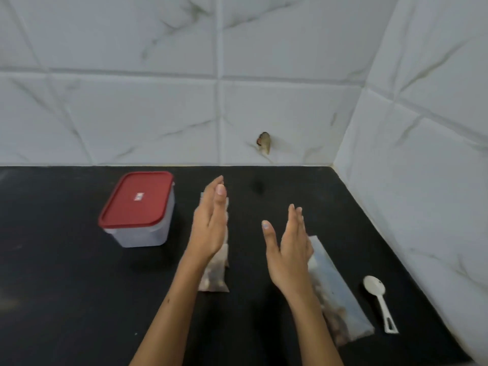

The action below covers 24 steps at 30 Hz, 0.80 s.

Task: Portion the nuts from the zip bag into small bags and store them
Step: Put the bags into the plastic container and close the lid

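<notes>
A clear bag with nuts (pixel 215 273) lies flat on the black counter (pixel 66 299), partly hidden under my left hand (pixel 210 225). A second, longer clear zip bag with nuts (pixel 338 294) lies at the right, partly behind my right hand (pixel 289 249). Both hands hover above the counter with straight fingers, palms facing each other, and hold nothing. A white plastic spoon (pixel 379 301) lies to the right of the zip bag. A plastic container with a red lid (pixel 138 207) stands at the left, lid on.
White marble-pattern tiled walls (pixel 237 101) close the counter at the back and on the right. A small dark fixture (pixel 264 142) sticks out of the back wall. The counter's corner lies at the far right.
</notes>
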### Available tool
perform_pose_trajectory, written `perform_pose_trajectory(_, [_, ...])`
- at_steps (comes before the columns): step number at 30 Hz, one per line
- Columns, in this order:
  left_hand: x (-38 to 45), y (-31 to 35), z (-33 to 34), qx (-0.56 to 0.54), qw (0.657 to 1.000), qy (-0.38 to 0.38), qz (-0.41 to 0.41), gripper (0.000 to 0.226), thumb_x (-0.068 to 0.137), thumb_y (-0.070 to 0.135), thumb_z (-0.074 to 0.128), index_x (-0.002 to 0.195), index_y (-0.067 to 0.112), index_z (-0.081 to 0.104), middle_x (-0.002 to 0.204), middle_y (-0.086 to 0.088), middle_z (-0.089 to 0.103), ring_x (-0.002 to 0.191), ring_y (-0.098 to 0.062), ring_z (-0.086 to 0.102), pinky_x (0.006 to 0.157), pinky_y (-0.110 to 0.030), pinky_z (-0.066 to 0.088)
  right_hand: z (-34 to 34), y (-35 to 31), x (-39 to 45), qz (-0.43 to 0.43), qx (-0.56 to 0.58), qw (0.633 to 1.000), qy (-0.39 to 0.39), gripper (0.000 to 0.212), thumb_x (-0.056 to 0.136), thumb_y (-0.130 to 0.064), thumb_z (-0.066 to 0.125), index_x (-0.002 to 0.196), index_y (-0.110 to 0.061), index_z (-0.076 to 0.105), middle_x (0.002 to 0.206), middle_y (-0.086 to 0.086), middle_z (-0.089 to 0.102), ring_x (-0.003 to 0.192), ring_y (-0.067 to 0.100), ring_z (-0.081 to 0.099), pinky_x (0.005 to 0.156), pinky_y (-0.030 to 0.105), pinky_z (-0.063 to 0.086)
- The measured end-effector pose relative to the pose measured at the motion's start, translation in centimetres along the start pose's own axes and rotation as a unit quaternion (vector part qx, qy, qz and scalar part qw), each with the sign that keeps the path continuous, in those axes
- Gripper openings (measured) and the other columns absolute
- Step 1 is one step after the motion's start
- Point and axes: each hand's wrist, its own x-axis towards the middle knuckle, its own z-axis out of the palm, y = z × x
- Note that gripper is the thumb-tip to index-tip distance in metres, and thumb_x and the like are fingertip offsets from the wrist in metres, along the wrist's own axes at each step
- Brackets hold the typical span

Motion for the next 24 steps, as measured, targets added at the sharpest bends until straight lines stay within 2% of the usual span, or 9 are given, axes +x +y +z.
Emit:
perform_pose_trajectory(2, [1.3,-0.6,-3.7,-0.007,0.999,0.045,0.008,0.066,0.092,0.061,0.023,0.139,0.02,0.044,0.137,0.005,0.05,0.123,0.001,0.047,0.09,0.003,0.032,2.0,-2.3,0.9,-0.026,0.031,0.999,-0.024,0.077,0.089,-0.06,0.028,0.152,-0.024,0.003,0.16,-0.002,0.0,0.146,0.012,0.002,0.116,0.036,0.005])
perform_pose_trajectory(6, [3.9,-2.2,-11.5,-0.021,0.989,0.148,-0.007,0.065,0.093,0.059,0.021,0.128,0.016,0.054,0.127,0.002,0.058,0.121,-0.011,0.052,0.094,-0.015,0.037,7.0,-7.9,3.1,-0.044,0.117,0.988,-0.093,0.074,0.091,-0.058,0.033,0.151,-0.022,0.009,0.159,-0.002,0.009,0.146,0.013,0.01,0.119,0.038,0.011])
perform_pose_trajectory(9, [5.9,-3.9,-15.9,-0.045,0.975,0.213,-0.044,0.063,0.099,0.052,0.02,0.123,0.009,0.058,0.122,-0.003,0.063,0.114,-0.012,0.057,0.098,-0.024,0.04,11.1,-11.2,5.2,-0.025,0.155,0.98,-0.125,0.067,0.095,-0.053,0.035,0.15,-0.02,0.017,0.159,-0.002,0.015,0.146,0.014,0.013,0.119,0.042,0.015])
perform_pose_trajectory(12, [7.8,-6.4,-18.9,-0.073,0.959,0.253,-0.109,0.059,0.102,0.047,0.021,0.119,0.007,0.06,0.117,-0.004,0.064,0.114,-0.017,0.058,0.099,-0.031,0.041,15.0,-13.6,7.1,-0.013,0.144,0.979,-0.144,0.06,0.097,-0.049,0.036,0.147,-0.017,0.028,0.158,0.0,0.017,0.145,0.016,0.017,0.118,0.039,0.019])
perform_pose_trajectory(15, [9.6,-9.6,-20.8,-0.077,0.954,0.227,-0.181,0.056,0.102,0.047,0.026,0.123,0.006,0.058,0.127,-0.009,0.061,0.122,-0.022,0.053,0.101,-0.033,0.04,18.0,-15.4,9.0,0.01,0.117,0.984,-0.137,0.057,0.098,-0.044,0.041,0.146,-0.014,0.033,0.156,0.003,0.022,0.143,0.02,0.023,0.114,0.037,0.022])
perform_pose_trajectory(19, [11.7,-13.3,-21.7,-0.101,0.945,0.162,-0.264,0.054,0.102,0.044,0.031,0.135,0.004,0.05,0.138,-0.01,0.054,0.129,-0.025,0.048,0.109,-0.039,0.037,21.0,-16.1,11.4,0.077,0.114,0.984,-0.109,0.06,0.095,-0.039,0.05,0.143,-0.007,0.034,0.146,0.012,0.039,0.133,0.028,0.04,0.105,0.038,0.035])
perform_pose_trajectory(22, [12.8,-14.6,-21.4,-0.155,0.936,0.116,-0.295,0.052,0.103,0.041,0.03,0.14,0.008,0.045,0.139,-0.01,0.052,0.122,-0.025,0.053,0.094,-0.034,0.044,22.8,-16.2,12.9,0.118,0.101,0.984,-0.084,0.06,0.092,-0.04,0.056,0.138,-0.005,0.04,0.138,0.014,0.045,0.126,0.03,0.045,0.1,0.039,0.04])
perform_pose_trajectory(24, [13.5,-14.9,-21.3,-0.192,0.933,0.091,-0.292,0.049,0.104,0.039,0.028,0.138,0.009,0.047,0.131,-0.01,0.055,0.106,-0.022,0.06,0.082,-0.032,0.048,23.9,-16.1,14.0,0.138,0.083,0.985,-0.066,0.055,0.09,-0.042,0.058,0.13,-0.005,0.049,0.131,0.014,0.051,0.12,0.031,0.05,0.092,0.039,0.044])
